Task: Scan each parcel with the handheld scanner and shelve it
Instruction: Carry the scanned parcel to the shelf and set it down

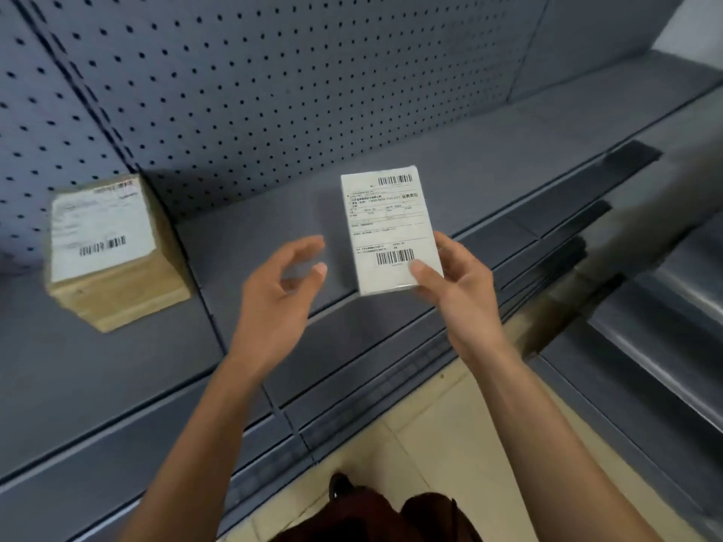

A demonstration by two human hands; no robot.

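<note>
One-handed, we pinch the small white labelled parcel at its corner with our right hand, left hand spread empty; it could slip onto the grey metal shelf.

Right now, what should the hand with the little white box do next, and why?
Probably set the white parcel down on the shelf below it. The right hand pinches its lower corner above bare shelf, the left hand holds nothing, and a brown box already sits shelved on the left.
</note>
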